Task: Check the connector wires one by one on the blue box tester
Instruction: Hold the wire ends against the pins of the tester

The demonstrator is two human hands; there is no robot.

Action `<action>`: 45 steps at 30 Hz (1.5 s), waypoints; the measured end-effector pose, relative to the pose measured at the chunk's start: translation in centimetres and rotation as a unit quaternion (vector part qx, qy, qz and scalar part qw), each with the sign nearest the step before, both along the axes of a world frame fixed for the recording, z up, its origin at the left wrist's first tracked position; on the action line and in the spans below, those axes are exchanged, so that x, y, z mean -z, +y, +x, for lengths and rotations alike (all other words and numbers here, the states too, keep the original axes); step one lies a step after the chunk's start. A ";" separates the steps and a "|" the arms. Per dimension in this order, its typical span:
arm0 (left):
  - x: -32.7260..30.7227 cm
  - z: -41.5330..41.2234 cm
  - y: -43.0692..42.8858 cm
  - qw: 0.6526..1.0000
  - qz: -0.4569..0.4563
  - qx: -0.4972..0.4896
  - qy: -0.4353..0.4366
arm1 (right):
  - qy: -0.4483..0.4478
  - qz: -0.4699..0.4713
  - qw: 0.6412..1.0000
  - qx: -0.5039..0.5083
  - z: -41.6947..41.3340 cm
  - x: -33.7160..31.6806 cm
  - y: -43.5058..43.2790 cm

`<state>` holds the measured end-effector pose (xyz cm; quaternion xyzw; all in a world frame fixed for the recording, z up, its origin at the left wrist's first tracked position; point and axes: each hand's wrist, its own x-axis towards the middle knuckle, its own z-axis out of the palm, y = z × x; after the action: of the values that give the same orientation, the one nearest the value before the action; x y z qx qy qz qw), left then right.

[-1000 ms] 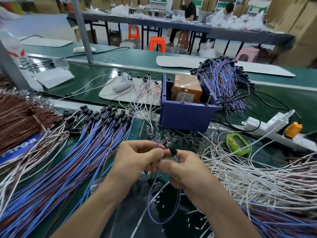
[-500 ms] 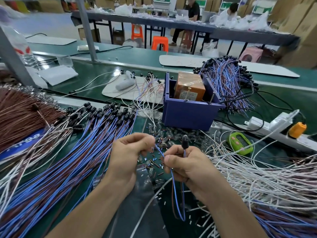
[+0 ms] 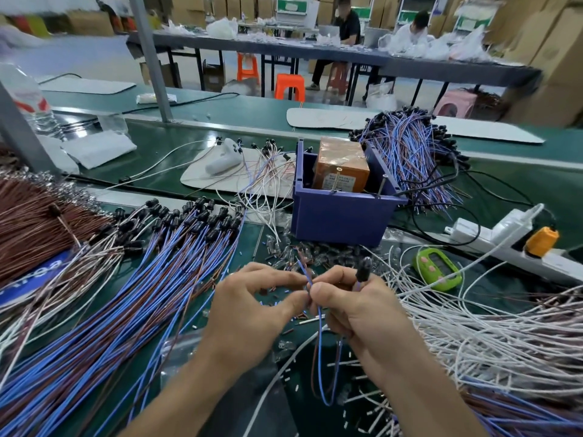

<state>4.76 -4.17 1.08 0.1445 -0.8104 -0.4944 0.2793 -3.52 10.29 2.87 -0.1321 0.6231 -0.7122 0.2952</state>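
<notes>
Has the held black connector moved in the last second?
Yes: against the blue box, the connector shifted right, from below its left half to past its middle.

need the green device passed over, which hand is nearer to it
Right. The right hand, holding the wire, is just left of the green device; the left hand, pinching the same wire, lies further left, beyond the right one.

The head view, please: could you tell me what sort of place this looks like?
Most likely a factory line for wire harnesses: bundles of blue and brown connector wires lie on a green workbench, a blue box tester stands among them, and cardboard cartons are stacked behind.
</notes>
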 end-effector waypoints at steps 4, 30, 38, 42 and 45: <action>-0.2 -0.3 -0.2 0.991 0.122 0.044 0.015 | 0.002 0.012 1.000 0.008 0.1 0.1 -0.3; -0.6 -1.4 1.1 0.984 0.166 0.070 -0.009 | 0.026 -0.027 0.992 0.118 0.2 1.0 -1.3; -3.2 -5.2 1.2 0.963 0.261 -0.068 0.012 | -0.050 -0.069 0.975 0.205 -2.8 -1.9 0.8; -4.1 -7.4 1.7 0.934 0.321 -0.143 0.068 | -0.038 -0.105 0.956 0.271 -5.5 -3.2 1.8; -4.2 -9.4 2.5 0.927 0.309 -0.190 0.092 | -0.046 -0.113 0.940 0.318 -6.9 -2.9 0.9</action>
<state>-4.65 -1.63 5.27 0.3293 -0.5457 -0.6688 0.3828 -10.45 11.16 5.78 0.0734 0.5335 -0.8401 0.0649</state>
